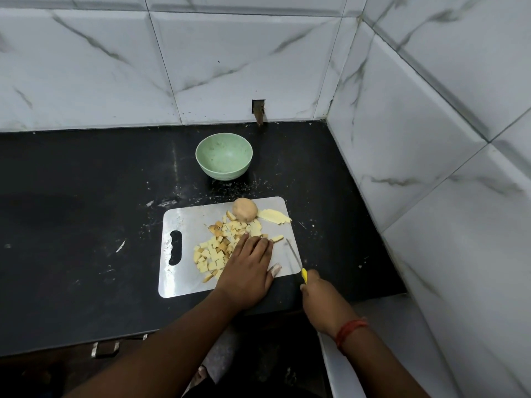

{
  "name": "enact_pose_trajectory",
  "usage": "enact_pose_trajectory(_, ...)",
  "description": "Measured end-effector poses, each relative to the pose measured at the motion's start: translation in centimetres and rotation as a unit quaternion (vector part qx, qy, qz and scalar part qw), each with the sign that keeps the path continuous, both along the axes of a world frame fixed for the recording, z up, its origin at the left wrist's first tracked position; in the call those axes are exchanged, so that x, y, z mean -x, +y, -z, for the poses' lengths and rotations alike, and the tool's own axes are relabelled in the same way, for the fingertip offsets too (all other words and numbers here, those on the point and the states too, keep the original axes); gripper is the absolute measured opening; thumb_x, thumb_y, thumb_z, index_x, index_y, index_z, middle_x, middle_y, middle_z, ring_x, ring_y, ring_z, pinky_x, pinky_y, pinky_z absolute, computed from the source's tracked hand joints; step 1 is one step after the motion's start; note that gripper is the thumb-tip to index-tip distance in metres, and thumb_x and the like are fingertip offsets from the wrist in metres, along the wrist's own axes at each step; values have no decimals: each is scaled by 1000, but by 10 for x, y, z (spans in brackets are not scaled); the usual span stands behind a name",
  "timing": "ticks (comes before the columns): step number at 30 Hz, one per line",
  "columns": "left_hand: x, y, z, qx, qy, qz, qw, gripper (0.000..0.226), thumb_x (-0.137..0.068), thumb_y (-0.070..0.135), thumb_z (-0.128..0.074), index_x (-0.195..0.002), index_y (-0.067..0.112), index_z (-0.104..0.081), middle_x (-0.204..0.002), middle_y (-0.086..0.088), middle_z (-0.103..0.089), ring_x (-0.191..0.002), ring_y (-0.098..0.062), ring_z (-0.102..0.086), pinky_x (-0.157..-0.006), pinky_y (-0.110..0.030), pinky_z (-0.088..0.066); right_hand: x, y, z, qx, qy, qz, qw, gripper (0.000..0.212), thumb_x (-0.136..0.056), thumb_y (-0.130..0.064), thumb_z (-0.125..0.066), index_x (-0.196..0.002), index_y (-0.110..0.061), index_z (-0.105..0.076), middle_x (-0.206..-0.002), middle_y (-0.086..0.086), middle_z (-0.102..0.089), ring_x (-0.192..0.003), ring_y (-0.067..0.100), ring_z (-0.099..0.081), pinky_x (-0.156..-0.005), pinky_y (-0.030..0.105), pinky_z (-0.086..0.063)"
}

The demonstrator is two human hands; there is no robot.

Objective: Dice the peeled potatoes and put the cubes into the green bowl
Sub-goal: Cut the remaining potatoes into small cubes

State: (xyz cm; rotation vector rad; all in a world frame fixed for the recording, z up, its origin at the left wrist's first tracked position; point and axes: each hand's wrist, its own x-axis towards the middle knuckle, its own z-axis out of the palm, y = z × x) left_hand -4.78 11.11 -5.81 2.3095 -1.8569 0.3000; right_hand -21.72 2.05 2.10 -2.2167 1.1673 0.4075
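A pale cutting board [184,222] lies on the black counter. Several potato cubes [214,255] are heaped in its middle. A whole peeled potato [244,209] sits at its far edge, with a long potato slice [273,216] beside it. My left hand [248,268] lies flat, fingers straight, over the right side of the heap. My right hand [319,294] grips the yellow handle of a knife [294,258], whose blade points away over the board's right edge. The green bowl [224,160] stands behind the board and holds nothing.
Tiled marble walls close the counter at the back and on the right [431,139]. The black counter [71,211] stretches to the left of the board. Small potato scraps dot the counter around the board. The counter's front edge runs just below my wrists.
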Motion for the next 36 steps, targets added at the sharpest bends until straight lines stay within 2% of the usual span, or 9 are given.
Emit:
enact_pose_trajectory(7,1,1,1,0,3,0,1000,61,-104,48,-43,-143,3,-56,-139,-13,-57,-132,-30,-47,-122,-52,-28,-27,-5,4,-6,26,-40,999,33,-100,-10,-38,-131,1,-37,-120,21,-58,-106,35,-59,-79,32,-43)
enact_pose_trajectory(11,1,1,2,-1,6,-2,1000,62,-105,49,-41,-145,3,-54,-140,-13,-57,-133,-30,-47,-122,-52,-28,-11,1,7,2,60,-37,998,30,-98,-11,-42,-126,-4,-37,-114,16,-63,-99,28,-63,-76,30,-44)
enact_pose_trajectory(14,0,1,1,-4,18,-3,1000,63,-106,50,-38,-146,4,-52,-142,-12,-55,-135,-30,-45,-123,-51,-27,-2,2,2,-5,17,-17,1000,17,-101,-14,-40,-117,-8,-41,-111,13,-63,-96,25,-63,-73,27,-40)
enact_pose_trajectory(18,0,1,2,-11,28,-2,1000,64,-107,51,-35,-147,4,-51,-144,-11,-53,-137,-30,-44,-123,-51,-26,-17,-1,1,14,-4,-19,1000,30,-101,-16,-39,-129,-5,-38,-108,14,-62,-86,23,-60,-71,30,-43)
enact_pose_trajectory(21,-1,1,2,-11,30,0,999,63,-106,50,-37,-147,4,-52,-144,-11,-54,-136,-30,-44,-123,-51,-26,-31,-5,3,-9,16,-41,999,31,-100,-12,-38,-129,-1,-38,-116,19,-58,-102,35,-60,-80,35,-45)
enact_pose_trajectory(25,-1,1,4,-14,30,2,999,64,-107,51,-35,-148,5,-51,-145,-10,-53,-136,-30,-44,-123,-51,-25,-21,1,4,-21,31,-44,998,32,-100,-11,-37,-129,0,-37,-117,19,-57,-106,35,-59,-83,35,-45)
enact_pose_trajectory(30,-1,1,3,-7,34,1,999,63,-107,51,-34,-149,6,-50,-147,-10,-52,-137,-29,-43,-123,-51,-26,-3,5,-2,-17,7,-14,1000,22,-101,-13,-39,-122,-7,-40,-100,7,-60,-84,20,-58,-77,30,-47)
enact_pose_trajectory(33,0,4,5,10,38,-3,999,61,-108,48,-36,-148,5,-51,-147,-12,-52,-138,-29,-44,-124,-49,-26,-12,2,-4,-4,-18,-19,1000,26,-101,-13,-40,-126,-5,-38,-107,11,-62,-86,20,-60,-74,30,-46)
enact_pose_trajectory(36,1,4,5,29,39,-10,999,59,-107,46,-38,-144,4,-55,-143,-13,-56,-135,-28,-47,-124,-48,-28,-28,4,1,12,19,-48,999,30,-99,-11,-43,-127,-3,-37,-98,11,-60,-76,20,-54,-67,29,-40)
